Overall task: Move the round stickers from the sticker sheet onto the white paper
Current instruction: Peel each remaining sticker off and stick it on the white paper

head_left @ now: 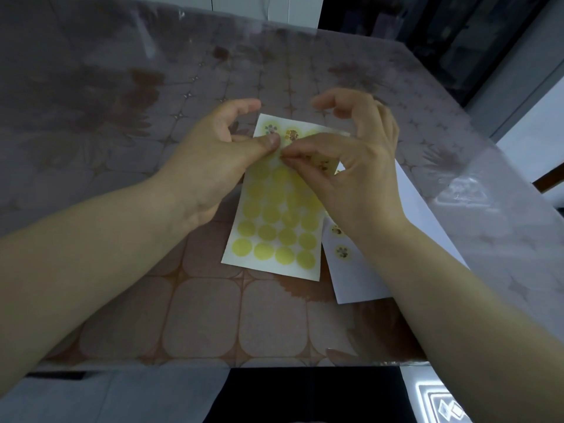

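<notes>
Left hand [213, 160] pinching sticker sheet [274, 230] top edge, right hand [360, 169] pinching a round sticker [308, 156], white paper [421, 215] alongside

Both bare forearms reach forward and converge. The left hand [210, 160] is turned palm inward, its thumb [268, 143] stretched to the right and pinching the sticker sheet [274, 227] against the curled fingers beneath, while its index finger points away, free. The right hand [360, 169], just right of that thumb, pinches its own thumb and index fingertip together on the same sheet, the tips almost touching the left thumb. Its other 3 fingers arch upward, holding nothing.
</notes>
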A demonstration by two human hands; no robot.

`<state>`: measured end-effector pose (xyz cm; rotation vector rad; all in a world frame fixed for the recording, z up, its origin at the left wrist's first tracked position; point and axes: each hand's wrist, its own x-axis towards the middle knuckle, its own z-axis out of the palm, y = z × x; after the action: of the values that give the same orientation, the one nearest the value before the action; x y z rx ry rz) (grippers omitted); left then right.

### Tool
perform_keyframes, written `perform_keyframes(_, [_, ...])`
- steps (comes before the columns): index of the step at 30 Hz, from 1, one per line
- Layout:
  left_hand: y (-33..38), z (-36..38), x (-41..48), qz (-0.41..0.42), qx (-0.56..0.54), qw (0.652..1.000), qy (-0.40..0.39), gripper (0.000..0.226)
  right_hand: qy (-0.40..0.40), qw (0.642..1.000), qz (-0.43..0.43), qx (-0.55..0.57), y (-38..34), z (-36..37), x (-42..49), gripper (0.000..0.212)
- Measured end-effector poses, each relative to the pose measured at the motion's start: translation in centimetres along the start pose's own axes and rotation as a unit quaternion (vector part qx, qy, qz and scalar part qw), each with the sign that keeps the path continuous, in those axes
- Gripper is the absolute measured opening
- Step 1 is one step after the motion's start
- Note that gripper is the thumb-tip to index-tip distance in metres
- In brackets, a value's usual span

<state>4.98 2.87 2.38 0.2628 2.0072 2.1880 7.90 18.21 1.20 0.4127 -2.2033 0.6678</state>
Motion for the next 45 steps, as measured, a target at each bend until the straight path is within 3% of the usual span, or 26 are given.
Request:
perform_keyframes(4, [0.0,0.0,0.1,-0.002,-0.015,1.000,-0.001,0.045,0.006,1.000,0.010,0.009,0.0,0.1,-0.1,0.009])
perform_keyframes(8, [0.0,-0.1,-0.1,0.016,-0.045,0.998,-0.034,0.052,-0.024,0.995,0.078,0.061,0.3,-0.1,0.0,0.018])
perform_keyframes(12, [-0.2,0.0,-0.4,0.055,0.026,0.996,-0.062,0.063,-0.036,0.990,0.116,0.077,0.6,-0.3,0.0,0.015])
perform_keyframes(16, [-0.2,0.0,-0.4,0.088,0.078,0.991,-0.057,0.062,-0.034,0.989,0.119,0.079,0.2,-0.5,0.1,0.012])
perform_keyframes(24, [-0.4,0.3,-0.3,0.091,0.057,0.994,-0.037,0.047,-0.018,0.993,0.089,0.078,-0.3,-0.5,0.0,0.007])
perform_keyframes(33, [-0.9,-0.2,0.1,0.077,0.091,0.993,-0.022,0.058,-0.085,0.990,0.093,0.067,-0.6,-1.2,0.2,0.008])
perform_keyframes(37, [-1.1,-0.3,0.1,0.068,0.119,0.990,-0.031,0.061,-0.158,0.956,0.200,0.146,-0.8,-1.7,1.0,0.015])
perform_keyframes(40, [-1.1,-0.2,0.0,0.064,0.141,0.987,-0.032,0.062,-0.148,0.918,0.284,0.234,-0.9,-3.1,1.9,0.007])
perform_keyframes(42, [-1.1,-0.4,0.1,0.054,0.140,0.988,-0.029,0.061,-0.152,0.916,0.292,0.231,-0.8,-5.2,2.6,0.005])
perform_keyframes(45, [-1.2,-0.4,0.2,0.052,0.150,0.987,-0.023,0.061,-0.254,0.908,0.293,0.160,-0.5,-8.9,2.5,0.008])
